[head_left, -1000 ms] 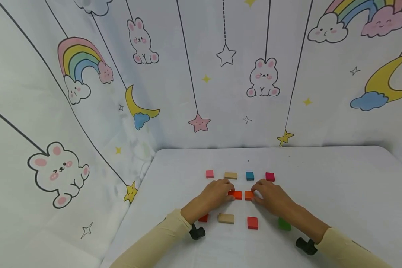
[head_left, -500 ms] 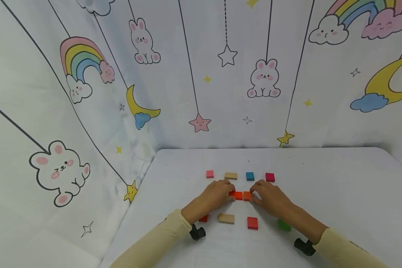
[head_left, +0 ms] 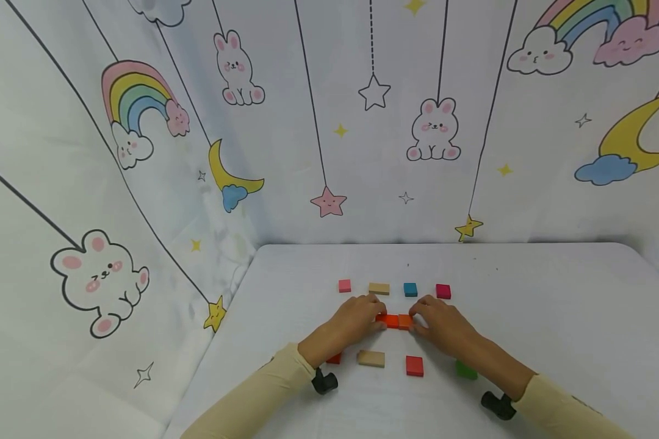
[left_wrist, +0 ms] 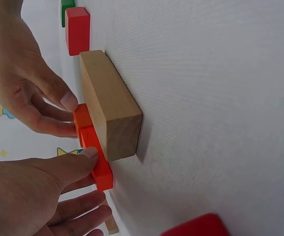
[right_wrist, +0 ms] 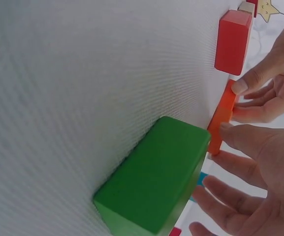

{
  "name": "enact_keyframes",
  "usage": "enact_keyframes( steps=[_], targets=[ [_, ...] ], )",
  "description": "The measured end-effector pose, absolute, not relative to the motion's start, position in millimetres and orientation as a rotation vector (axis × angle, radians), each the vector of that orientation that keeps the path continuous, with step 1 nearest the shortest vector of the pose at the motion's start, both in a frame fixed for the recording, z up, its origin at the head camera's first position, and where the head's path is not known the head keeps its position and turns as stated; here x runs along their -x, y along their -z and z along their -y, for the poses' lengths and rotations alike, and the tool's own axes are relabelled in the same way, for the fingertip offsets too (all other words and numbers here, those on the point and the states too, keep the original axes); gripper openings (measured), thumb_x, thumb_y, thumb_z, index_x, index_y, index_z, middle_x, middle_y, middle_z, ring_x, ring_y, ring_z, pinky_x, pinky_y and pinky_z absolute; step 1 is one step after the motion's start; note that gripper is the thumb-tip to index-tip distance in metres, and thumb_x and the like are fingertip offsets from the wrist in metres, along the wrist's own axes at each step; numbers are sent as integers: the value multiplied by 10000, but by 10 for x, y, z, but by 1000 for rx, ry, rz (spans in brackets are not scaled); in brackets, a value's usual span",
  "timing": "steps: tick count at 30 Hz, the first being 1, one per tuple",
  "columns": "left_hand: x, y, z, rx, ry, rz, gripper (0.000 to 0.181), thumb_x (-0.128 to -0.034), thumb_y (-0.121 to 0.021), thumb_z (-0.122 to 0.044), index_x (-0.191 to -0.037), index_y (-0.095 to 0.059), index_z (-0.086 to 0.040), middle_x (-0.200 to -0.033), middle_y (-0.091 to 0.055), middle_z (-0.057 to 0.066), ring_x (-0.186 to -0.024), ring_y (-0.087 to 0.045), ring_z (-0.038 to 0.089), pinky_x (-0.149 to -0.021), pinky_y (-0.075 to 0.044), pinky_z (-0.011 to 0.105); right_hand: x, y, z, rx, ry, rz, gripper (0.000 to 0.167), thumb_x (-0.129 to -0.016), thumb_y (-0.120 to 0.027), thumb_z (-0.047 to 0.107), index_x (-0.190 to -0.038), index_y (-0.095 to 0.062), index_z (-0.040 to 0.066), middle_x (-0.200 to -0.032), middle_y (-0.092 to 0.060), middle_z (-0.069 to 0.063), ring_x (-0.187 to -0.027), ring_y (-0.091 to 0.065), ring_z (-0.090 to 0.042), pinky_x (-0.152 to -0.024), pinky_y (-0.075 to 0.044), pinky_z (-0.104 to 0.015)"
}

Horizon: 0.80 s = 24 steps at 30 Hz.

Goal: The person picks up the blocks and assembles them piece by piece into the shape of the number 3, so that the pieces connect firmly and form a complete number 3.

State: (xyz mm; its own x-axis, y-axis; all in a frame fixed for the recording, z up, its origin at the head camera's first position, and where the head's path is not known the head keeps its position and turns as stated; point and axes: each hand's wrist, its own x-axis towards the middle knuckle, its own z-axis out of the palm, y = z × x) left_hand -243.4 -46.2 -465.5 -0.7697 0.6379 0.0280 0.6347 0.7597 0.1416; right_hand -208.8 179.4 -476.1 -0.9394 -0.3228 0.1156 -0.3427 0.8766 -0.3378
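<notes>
At the middle of the white table, my left hand (head_left: 351,320) pinches a red-orange block (head_left: 392,321) between thumb and fingers. Facing it, my right hand (head_left: 445,323) pinches a shorter orange block (head_left: 404,322). The two blocks meet end to end in a row on the table. In the left wrist view a wooden block (left_wrist: 114,105) stands in front of them, partly covering their near side. A green block (right_wrist: 154,174) lies close to the right hand in the right wrist view, and a red block (right_wrist: 233,42) lies beyond it.
Behind the hands lie a pink block (head_left: 344,286), a wooden block (head_left: 379,288), a blue block (head_left: 410,289) and a crimson block (head_left: 443,291). Nearer are a red block (head_left: 414,366) and another red block (head_left: 335,358), partly under the left forearm. A patterned curtain (head_left: 285,122) hangs behind the table.
The right hand has moved slightly left with the orange block, closing the gap to the red-orange block. The left hand has stayed almost in place.
</notes>
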Motion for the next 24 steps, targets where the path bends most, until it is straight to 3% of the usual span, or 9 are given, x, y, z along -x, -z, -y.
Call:
enact_keyframes(
  steps=[24],
  targets=[
    [2437, 4648, 433, -1055, -211, -2936, 308, -957, -797, -331, -1228, -783, -186, -1151, -710, 7, -987, -641, 141, -883, -556, 233, 2086, 4739, -1811, -515, -598, 3016, 328, -842, -901, 211, -1123, -756, 123, -1181, -692, -113, -1122, -685, -315, -890, -619, -496]
  ],
)
